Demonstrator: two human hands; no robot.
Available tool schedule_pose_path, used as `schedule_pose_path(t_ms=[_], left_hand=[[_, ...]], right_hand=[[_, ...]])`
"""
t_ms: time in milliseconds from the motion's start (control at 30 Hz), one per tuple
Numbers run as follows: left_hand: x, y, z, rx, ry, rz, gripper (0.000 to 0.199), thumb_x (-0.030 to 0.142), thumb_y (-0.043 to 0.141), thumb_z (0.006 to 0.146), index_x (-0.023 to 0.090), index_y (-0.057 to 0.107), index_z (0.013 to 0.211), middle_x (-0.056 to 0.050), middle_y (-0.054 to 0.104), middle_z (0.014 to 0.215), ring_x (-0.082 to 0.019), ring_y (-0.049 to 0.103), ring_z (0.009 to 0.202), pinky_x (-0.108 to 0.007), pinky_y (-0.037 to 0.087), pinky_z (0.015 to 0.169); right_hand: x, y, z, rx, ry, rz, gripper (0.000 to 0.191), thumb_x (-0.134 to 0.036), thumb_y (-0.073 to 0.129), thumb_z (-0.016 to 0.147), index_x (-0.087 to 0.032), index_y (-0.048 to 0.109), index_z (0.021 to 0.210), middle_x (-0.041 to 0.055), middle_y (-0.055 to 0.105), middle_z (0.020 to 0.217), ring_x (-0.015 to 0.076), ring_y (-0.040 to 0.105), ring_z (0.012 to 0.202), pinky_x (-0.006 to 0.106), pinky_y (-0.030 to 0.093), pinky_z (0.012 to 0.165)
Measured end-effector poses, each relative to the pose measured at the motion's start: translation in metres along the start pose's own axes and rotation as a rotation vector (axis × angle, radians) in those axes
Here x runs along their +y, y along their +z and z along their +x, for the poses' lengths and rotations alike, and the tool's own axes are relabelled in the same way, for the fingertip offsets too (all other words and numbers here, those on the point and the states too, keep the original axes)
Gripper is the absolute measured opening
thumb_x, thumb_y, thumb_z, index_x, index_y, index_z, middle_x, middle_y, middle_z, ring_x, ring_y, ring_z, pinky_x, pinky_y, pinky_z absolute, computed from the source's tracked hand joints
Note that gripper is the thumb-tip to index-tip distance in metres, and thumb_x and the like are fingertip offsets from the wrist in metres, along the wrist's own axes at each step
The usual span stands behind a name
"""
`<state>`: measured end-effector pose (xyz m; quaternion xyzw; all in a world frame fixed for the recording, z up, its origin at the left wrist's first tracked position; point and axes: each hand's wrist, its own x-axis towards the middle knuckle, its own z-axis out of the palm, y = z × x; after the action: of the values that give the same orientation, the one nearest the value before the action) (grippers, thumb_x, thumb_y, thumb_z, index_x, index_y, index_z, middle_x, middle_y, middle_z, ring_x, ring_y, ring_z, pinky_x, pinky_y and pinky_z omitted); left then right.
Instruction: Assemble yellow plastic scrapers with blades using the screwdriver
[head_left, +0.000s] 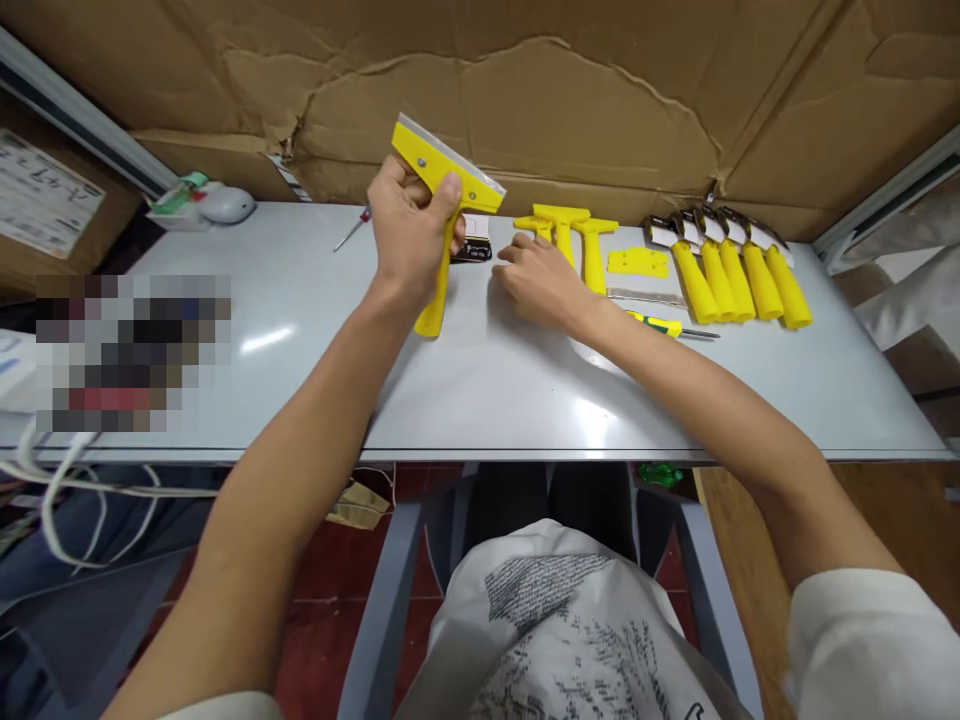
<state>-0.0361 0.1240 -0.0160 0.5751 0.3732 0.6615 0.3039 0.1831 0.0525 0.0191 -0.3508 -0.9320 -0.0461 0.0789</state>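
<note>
My left hand is closed around a yellow scraper, raised above the table with its metal blade edge up and its handle hanging down. The thumb presses on the scraper's head beside one of two screws. Just behind that hand sits a black-and-white printed sleeve; whether the fingers touch it I cannot tell. Low over the table, my right hand has its fingers partly spread, with nothing visible in them. Beyond it lie several yellow scraper handles, partly covered by the hand. A flat yellow plate lies to their right.
At the right, several yellow scrapers with printed sleeves on their heads lie in a row. A thin metal strip and a yellow-green screwdriver are nearby. Another screwdriver lies left. Cardboard stands along the back.
</note>
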Motion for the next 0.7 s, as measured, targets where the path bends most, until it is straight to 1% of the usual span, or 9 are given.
schedule_pose_path(t_ms=[67,133,200,300,400,533,600,700], left_hand=[[0.003,-0.001,0.000,0.031,-0.029,-0.002,0.104,0.102,0.099,0.064,0.026,0.050,0.115,0.010,0.071,0.089,-0.004,0.054,0.065,-0.028,0.033,0.055],[0.011,0.000,-0.005,0.024,-0.047,0.018,0.102,0.104,0.097,0.066,0.027,0.051,0.113,0.008,0.073,0.092,-0.006,0.055,0.066,-0.030,0.036,0.056],[0.020,0.003,-0.011,-0.021,-0.055,0.043,0.095,0.105,0.094,0.072,0.031,0.052,0.113,0.007,0.075,0.094,-0.009,0.056,0.065,-0.033,0.039,0.055],[0.026,0.004,-0.016,-0.087,-0.046,0.051,0.093,0.107,0.093,0.071,0.035,0.050,0.112,0.011,0.073,0.091,-0.009,0.054,0.064,-0.037,0.038,0.052],[0.019,0.000,-0.016,-0.149,-0.046,0.065,0.092,0.105,0.090,0.079,0.034,0.046,0.118,0.012,0.073,0.096,-0.007,0.055,0.067,-0.036,0.038,0.055],[0.000,-0.006,-0.010,-0.208,-0.049,0.110,0.090,0.103,0.084,0.089,0.032,0.042,0.124,0.011,0.071,0.097,-0.005,0.054,0.071,-0.034,0.036,0.059],[-0.008,-0.007,-0.007,-0.193,-0.045,0.117,0.093,0.105,0.084,0.087,0.030,0.041,0.124,0.011,0.068,0.095,-0.004,0.053,0.070,-0.034,0.036,0.059],[-0.010,-0.004,-0.008,-0.143,-0.044,0.107,0.101,0.108,0.087,0.077,0.029,0.043,0.122,0.012,0.067,0.091,-0.003,0.052,0.067,-0.033,0.035,0.058]], right_hand=[[-0.011,0.004,0.018,-0.057,-0.012,-0.053,0.050,-0.001,0.038,0.109,-0.006,0.086,0.119,0.0274,0.083,0.127,0.0380,0.065,0.125,0.053,0.046,0.108],[-0.019,0.007,0.028,-0.074,-0.006,-0.073,0.052,-0.002,0.035,0.111,-0.008,0.086,0.117,0.0257,0.083,0.122,0.0359,0.069,0.121,0.052,0.046,0.108],[-0.022,0.010,0.029,-0.054,0.000,-0.084,0.049,-0.003,0.037,0.111,-0.008,0.085,0.116,0.0246,0.083,0.121,0.0351,0.070,0.122,0.051,0.046,0.110],[-0.019,0.012,0.023,-0.031,-0.013,-0.102,0.046,-0.003,0.039,0.110,-0.009,0.085,0.115,0.0240,0.083,0.123,0.0353,0.069,0.127,0.051,0.047,0.111],[-0.012,0.009,0.015,-0.044,-0.044,-0.132,0.047,-0.003,0.040,0.110,-0.010,0.085,0.114,0.0239,0.084,0.124,0.0347,0.068,0.125,0.051,0.048,0.109],[-0.007,0.004,0.007,-0.046,-0.123,-0.195,0.050,-0.003,0.036,0.112,-0.009,0.086,0.118,0.0243,0.084,0.124,0.0340,0.067,0.120,0.051,0.048,0.105],[-0.005,0.003,0.002,-0.027,-0.150,-0.201,0.052,-0.002,0.034,0.112,-0.008,0.085,0.117,0.0243,0.083,0.123,0.0342,0.068,0.118,0.050,0.048,0.102],[0.003,0.000,-0.012,0.079,-0.118,-0.094,0.046,-0.001,0.040,0.110,-0.010,0.085,0.113,0.0214,0.084,0.117,0.0328,0.071,0.112,0.047,0.049,0.096]])
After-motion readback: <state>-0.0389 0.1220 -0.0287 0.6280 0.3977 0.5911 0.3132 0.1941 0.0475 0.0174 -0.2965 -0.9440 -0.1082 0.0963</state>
